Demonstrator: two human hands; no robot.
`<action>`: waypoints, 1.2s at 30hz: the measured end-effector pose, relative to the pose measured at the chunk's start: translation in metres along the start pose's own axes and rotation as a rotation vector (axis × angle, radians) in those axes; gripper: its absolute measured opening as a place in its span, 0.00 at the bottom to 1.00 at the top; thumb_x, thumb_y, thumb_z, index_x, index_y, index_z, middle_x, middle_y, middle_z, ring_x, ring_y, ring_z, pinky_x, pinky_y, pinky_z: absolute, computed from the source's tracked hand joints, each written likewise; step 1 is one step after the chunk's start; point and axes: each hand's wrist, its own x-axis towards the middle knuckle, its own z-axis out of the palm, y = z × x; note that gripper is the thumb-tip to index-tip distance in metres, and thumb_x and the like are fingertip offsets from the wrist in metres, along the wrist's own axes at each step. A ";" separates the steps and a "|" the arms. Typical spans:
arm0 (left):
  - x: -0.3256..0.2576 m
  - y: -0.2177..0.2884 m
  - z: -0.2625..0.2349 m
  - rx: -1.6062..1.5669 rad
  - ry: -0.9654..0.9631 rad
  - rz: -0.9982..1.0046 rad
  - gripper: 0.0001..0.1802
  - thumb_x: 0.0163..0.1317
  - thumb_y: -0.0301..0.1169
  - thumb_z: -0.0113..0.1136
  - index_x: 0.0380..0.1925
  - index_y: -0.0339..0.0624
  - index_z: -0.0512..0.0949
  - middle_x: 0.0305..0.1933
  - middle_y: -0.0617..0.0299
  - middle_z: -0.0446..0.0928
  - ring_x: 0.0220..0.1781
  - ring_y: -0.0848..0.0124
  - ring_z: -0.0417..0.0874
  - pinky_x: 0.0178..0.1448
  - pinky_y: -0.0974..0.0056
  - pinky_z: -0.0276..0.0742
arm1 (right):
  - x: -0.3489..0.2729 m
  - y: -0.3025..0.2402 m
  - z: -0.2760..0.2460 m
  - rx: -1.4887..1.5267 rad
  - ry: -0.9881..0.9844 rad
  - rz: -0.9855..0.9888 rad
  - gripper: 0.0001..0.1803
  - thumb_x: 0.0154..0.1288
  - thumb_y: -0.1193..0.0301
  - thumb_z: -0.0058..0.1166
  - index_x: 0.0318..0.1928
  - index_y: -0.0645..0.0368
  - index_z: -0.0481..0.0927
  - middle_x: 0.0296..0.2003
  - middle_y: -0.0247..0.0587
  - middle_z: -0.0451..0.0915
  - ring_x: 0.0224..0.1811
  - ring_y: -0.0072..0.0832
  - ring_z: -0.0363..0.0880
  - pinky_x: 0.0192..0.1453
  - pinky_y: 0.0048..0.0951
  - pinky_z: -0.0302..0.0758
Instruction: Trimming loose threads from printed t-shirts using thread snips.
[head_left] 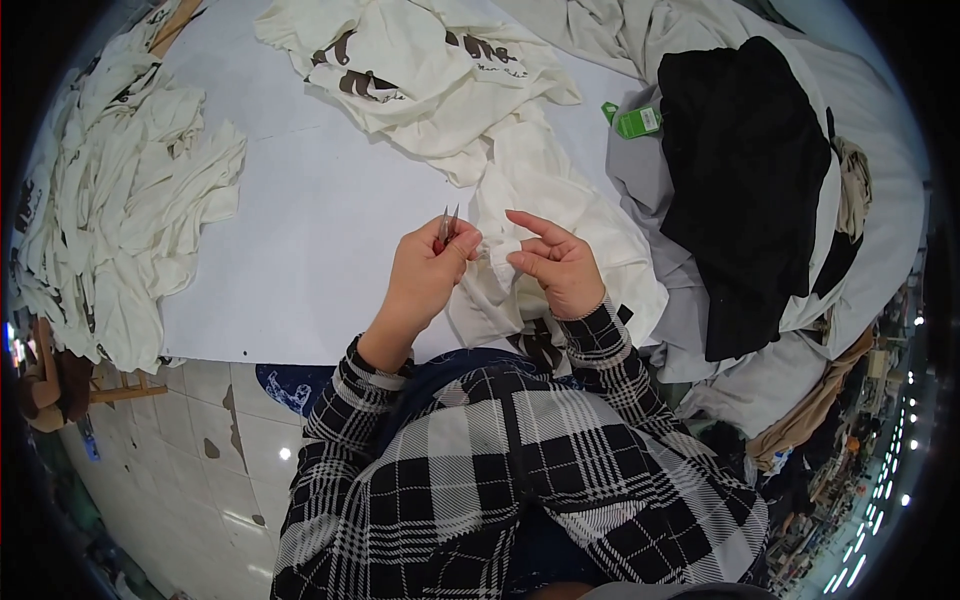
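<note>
My left hand [428,272] is closed around small thread snips [447,230], whose metal blades point away from me and whose handle is red. Its thumb and fingertip also meet the edge of a white garment [548,180] with dark brown print. My right hand [565,268] is bent over the same garment, thumb and middle finger drawn together at the cloth while the index finger stands apart. The garment runs from the far side of the table down to its near edge in loose folds. Exactly how much cloth sits between the right fingers is partly hidden.
White garments lie in a heap [150,190] on the left. On the right, black cloth [745,190] covers grey and off-white fabric, with a green tag [637,122] beside it. The white table [290,250] ends just before my body; a tiled floor [190,440] shows below left.
</note>
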 end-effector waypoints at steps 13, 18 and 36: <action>-0.006 0.007 0.010 -0.087 -0.008 -0.044 0.07 0.59 0.30 0.56 0.30 0.35 0.75 0.16 0.70 0.69 0.16 0.84 0.63 0.19 0.78 0.58 | 0.001 0.010 0.003 -0.045 0.023 -0.064 0.17 0.58 0.82 0.50 0.50 0.63 0.75 0.34 0.30 0.75 0.31 0.12 0.68 0.36 0.12 0.65; -0.006 0.017 0.013 -0.008 -0.038 0.018 0.08 0.59 0.30 0.56 0.29 0.34 0.76 0.17 0.69 0.69 0.17 0.84 0.65 0.20 0.77 0.60 | 0.000 0.012 0.009 -0.256 0.061 -0.205 0.13 0.55 0.80 0.53 0.43 0.64 0.79 0.33 0.32 0.75 0.32 0.17 0.70 0.41 0.17 0.67; -0.011 0.032 0.001 0.620 -0.282 0.171 0.20 0.53 0.31 0.63 0.44 0.36 0.70 0.25 0.59 0.75 0.27 0.72 0.75 0.33 0.69 0.70 | 0.016 0.025 -0.017 -0.169 0.146 -0.248 0.09 0.66 0.72 0.46 0.36 0.65 0.76 0.35 0.37 0.79 0.38 0.18 0.73 0.46 0.19 0.69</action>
